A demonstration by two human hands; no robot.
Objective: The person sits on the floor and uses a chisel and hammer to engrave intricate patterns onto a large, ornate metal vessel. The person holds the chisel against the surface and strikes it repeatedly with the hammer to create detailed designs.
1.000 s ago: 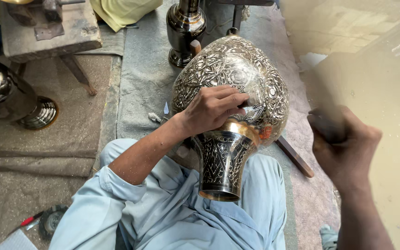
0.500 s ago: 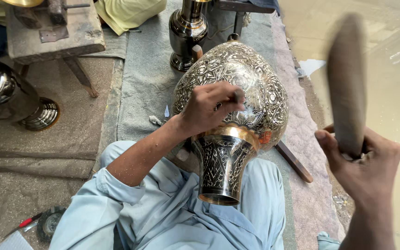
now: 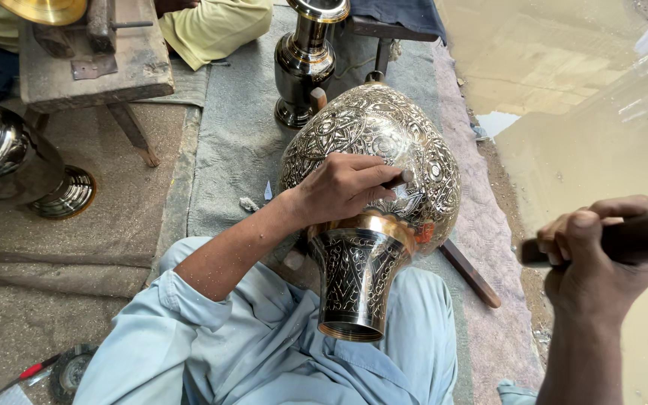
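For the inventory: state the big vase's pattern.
Dense engraved floral scrollwork, silvery on dark, on the vase; head view.

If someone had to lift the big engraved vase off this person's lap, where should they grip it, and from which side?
Probably at the narrow waist under the gold band, where the engraved vase tapers into its flared dark foot. The belly is too wide and smooth to close a hand around. Come from the person's right: the left hand rests on the belly's left, and the vase lies tilted, foot toward the person.

Under my left hand (image 3: 343,187) lies a silver-and-black floral-engraved metal vase (image 3: 384,142) with a gold neck band (image 3: 373,225); my sleeves are pale blue.
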